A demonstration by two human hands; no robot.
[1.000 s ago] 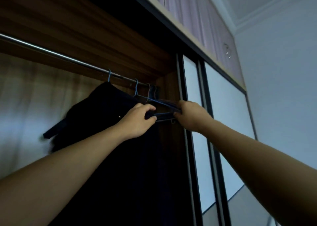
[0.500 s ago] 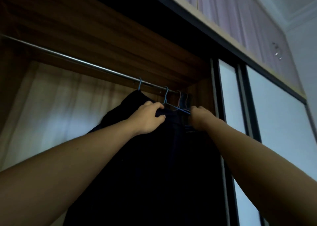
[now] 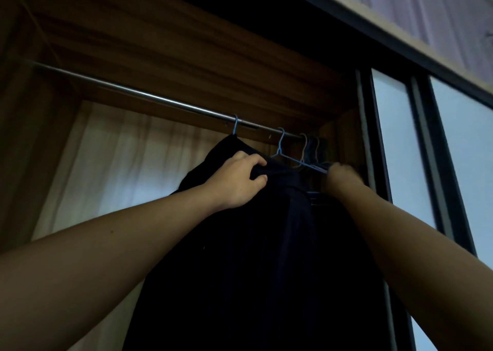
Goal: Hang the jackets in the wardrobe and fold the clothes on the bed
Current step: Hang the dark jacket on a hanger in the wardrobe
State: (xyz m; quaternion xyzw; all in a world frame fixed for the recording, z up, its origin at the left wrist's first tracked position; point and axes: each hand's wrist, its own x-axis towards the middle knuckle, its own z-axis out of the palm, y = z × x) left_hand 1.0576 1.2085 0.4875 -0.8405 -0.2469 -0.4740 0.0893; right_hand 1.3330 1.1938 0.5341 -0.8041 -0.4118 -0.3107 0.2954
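Note:
A dark jacket (image 3: 240, 257) hangs in the open wardrobe from a blue hanger hook on the metal rail (image 3: 138, 94). My left hand (image 3: 240, 180) grips the dark cloth at its shoulder. A second blue wire hanger (image 3: 286, 156) hangs just to the right, its arm sloping down to my right hand (image 3: 340, 176). That hand is blurred and reaches in at the hanger's right end; its fingers are hidden. More hangers (image 3: 310, 148) bunch at the rail's right end.
The wardrobe's wooden top panel (image 3: 186, 43) sits just above the rail. Sliding doors with dark frames and pale panels (image 3: 392, 142) stand right of the opening. The pale back wall (image 3: 112, 169) shows left of the jacket, where the rail is bare.
The view has swung left and up, so the wardrobe opening fills more of the frame. Both hands have risen with the hanger toward the rail. My left hand stays on the cloth.

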